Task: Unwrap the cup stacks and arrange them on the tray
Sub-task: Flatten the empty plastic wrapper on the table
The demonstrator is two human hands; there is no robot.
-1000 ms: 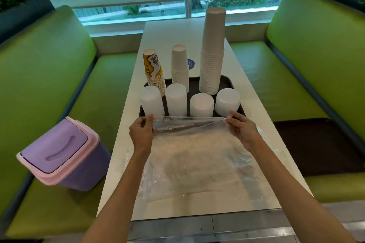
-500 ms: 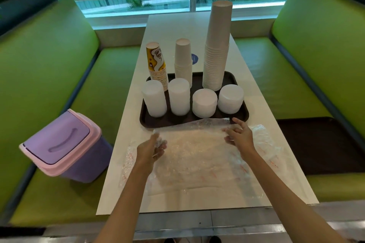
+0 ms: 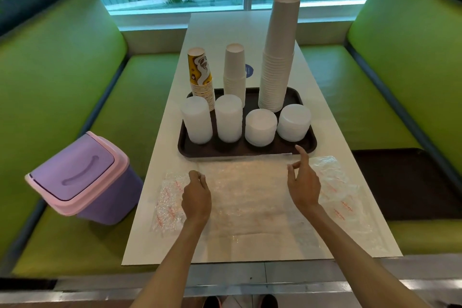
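A dark brown tray [image 3: 246, 151] on the white table carries a yellow printed cup stack [image 3: 201, 77], a short white cup stack [image 3: 234, 74], a tall white cup stack [image 3: 278, 57] and a front row of several white plastic stacks [image 3: 228, 119]. Clear plastic wrappers [image 3: 250, 195] with red print lie flat on the table in front of the tray. My left hand [image 3: 196, 196] rests on the wrappers' left part, fingers curled, gripping nothing. My right hand [image 3: 303, 181] hovers over the right part with its fingers apart.
A purple bin with a pink lid [image 3: 82, 177] sits on the green bench at the left. Another dark tray [image 3: 405, 182] lies on the right bench. The table [image 3: 225, 30] runs on toward the window behind the stacks.
Both hands let go of the wrapper's far edge, which now lies flat, and drew back toward me. The view shifted down a little.
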